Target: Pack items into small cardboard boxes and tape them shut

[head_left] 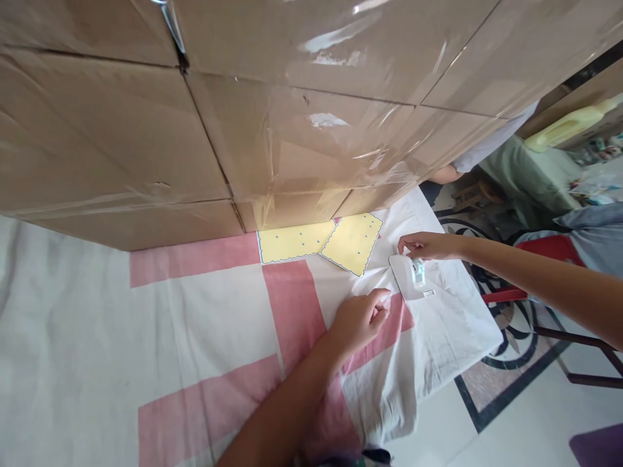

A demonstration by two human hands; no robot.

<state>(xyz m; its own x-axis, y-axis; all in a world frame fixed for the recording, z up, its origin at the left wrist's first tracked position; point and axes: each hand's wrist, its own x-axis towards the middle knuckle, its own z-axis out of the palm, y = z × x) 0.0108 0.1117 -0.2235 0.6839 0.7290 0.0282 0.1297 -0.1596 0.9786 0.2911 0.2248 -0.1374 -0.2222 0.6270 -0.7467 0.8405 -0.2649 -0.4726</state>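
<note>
While two scallop-edged yellow cards (pixel 351 244) overlap on the cloth-covered bench (pixel 214 311), the right hand (pixel 419 246) bends over one smooth, white tape dispenser (pixel 405 277) and the left hand (pixel 359 322) curls nearby; whether either grips anything is unclear.

There are two yellow sheets (pixel 287 244) (pixel 353 243), one white tape dispenser (pixel 405 275), one left hand (pixel 357 319) and one right hand (pixel 421 246). I count one pink-and-white cloth (pixel 214 308), one yellow bottle (pixel 567 128), one red chair (pixel 555 250) and one co-worker's sleeve (pixel 494 146). Cardboard panels (pixel 121 130) number more than five.
</note>
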